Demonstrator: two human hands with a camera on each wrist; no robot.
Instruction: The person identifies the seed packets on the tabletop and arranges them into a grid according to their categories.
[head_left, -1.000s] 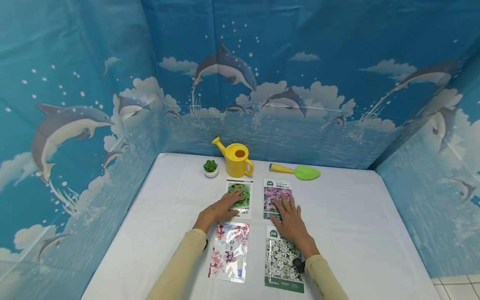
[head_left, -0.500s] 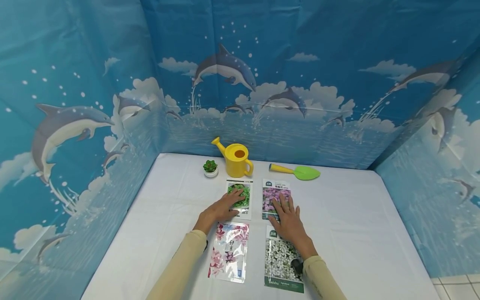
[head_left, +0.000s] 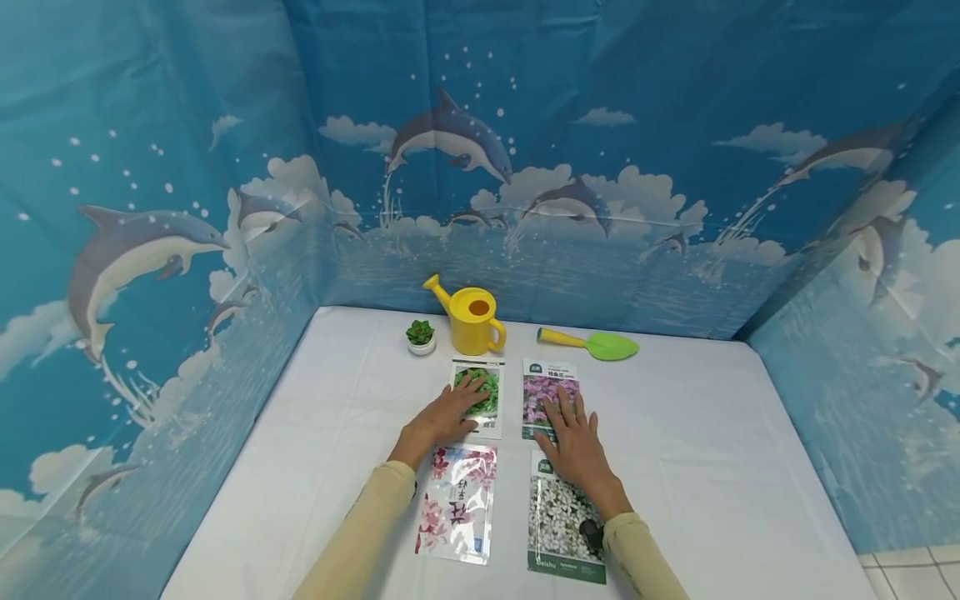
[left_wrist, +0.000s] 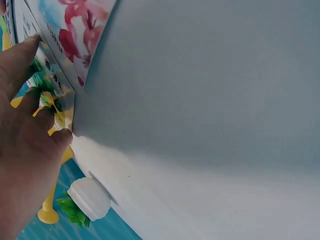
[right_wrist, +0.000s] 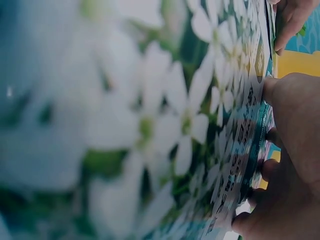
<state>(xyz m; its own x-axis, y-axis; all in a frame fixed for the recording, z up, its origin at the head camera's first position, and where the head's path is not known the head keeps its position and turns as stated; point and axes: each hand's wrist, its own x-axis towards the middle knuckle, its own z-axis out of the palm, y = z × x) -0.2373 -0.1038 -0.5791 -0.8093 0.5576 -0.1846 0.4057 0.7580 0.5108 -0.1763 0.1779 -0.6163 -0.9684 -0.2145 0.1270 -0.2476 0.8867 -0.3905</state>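
My left hand [head_left: 448, 414] lies with spread fingers on a seed packet with green leaves [head_left: 489, 400], covering its left part. On a purple-flower seed packet [head_left: 542, 392] rests my right hand [head_left: 579, 450], its fingers straight and spread. Below the left hand is a pink-flower packet [head_left: 455, 504], flat on the table. A white-flower packet [head_left: 558, 525] lies under the right wrist, partly hidden by it. In the left wrist view, the left fingertips [left_wrist: 62, 136] touch the leafy packet. The right wrist view shows the white flowers close up beside the right hand [right_wrist: 290, 165].
Behind the packets stand a yellow watering can [head_left: 472, 325] and a small potted succulent [head_left: 422, 337]. A toy trowel [head_left: 592, 343] with a green blade lies to their right. A white cloth covers the table [head_left: 720, 467], and blue dolphin-print sheets [head_left: 525, 125] hang around it.
My right hand has slid the purple-flower packet slightly to the left, more in line with the white-flower packet. My left hand has stayed nearly still on the leafy packet.
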